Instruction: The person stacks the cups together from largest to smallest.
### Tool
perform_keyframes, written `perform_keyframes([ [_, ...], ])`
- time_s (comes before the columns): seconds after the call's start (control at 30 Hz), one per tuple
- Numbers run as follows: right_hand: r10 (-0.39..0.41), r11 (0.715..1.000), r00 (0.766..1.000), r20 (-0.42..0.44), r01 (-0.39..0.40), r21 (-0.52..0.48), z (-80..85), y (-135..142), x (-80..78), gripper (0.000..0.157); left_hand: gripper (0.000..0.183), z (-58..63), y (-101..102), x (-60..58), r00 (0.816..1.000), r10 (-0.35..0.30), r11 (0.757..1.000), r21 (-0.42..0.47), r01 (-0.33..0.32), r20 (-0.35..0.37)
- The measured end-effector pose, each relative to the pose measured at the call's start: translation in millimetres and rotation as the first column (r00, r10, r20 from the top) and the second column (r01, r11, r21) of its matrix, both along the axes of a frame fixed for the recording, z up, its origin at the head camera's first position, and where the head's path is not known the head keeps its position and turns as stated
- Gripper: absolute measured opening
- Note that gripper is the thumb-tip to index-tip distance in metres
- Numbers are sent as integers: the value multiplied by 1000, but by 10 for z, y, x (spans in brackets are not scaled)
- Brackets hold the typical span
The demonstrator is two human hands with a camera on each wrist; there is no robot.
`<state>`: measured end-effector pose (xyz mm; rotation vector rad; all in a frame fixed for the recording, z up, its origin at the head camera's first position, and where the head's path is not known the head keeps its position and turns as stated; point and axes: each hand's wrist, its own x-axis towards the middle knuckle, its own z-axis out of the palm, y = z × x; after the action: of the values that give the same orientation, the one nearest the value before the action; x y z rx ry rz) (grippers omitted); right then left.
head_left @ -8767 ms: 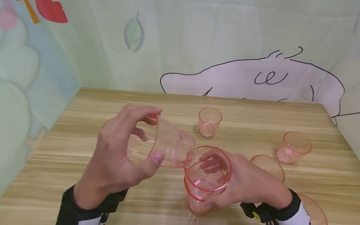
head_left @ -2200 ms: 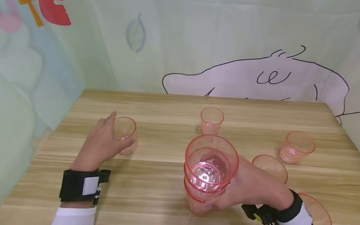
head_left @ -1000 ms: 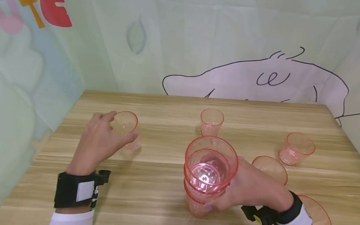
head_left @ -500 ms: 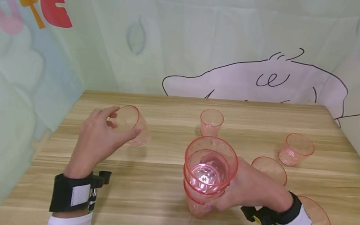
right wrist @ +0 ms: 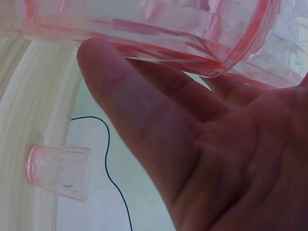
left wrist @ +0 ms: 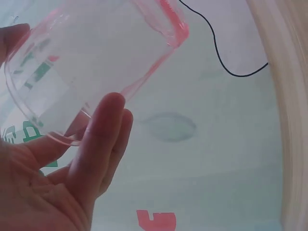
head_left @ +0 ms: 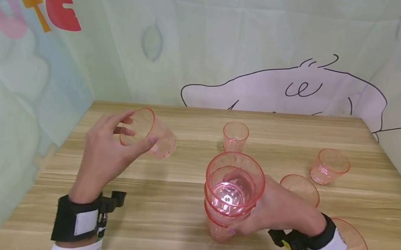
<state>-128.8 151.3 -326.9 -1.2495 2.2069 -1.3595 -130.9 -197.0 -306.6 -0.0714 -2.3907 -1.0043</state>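
My left hand grips a clear pink plastic cup near its rim, thumb on the near side and fingers on the far side. The cup is tilted, its mouth toward the palm and its base pointing right, off the table. In the left wrist view the same cup lies between thumb and fingers. Upright in front of me stands a stack of nested pink cups; several rims show. My right hand holds that stack around its right side, its far fingers seen through the clear wall.
A small pink cup stands behind the stack. To the right stand another cup and a wider-rimmed one partly behind my right hand. A large-rimmed pink piece is partly hidden by my right wrist. All are on the wooden table.
The left hand has lifted the left cup from the table and tipped it, base swinging right. Earlier, another cup from that hand joined the stack. The right hand keeps its hold.
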Motion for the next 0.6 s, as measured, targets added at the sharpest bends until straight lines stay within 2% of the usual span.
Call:
perform_keyframes([
  [0.17,2,1000,1000,7,-2,-5,4,-3,1,82,64,29,20,26,997,-15,999,31,18,-70],
  [0.6,-6,1000,1000,-5,6,19,8,-1,-1,82,60,84,63,76,985,-43,995,80,57,-166],
])
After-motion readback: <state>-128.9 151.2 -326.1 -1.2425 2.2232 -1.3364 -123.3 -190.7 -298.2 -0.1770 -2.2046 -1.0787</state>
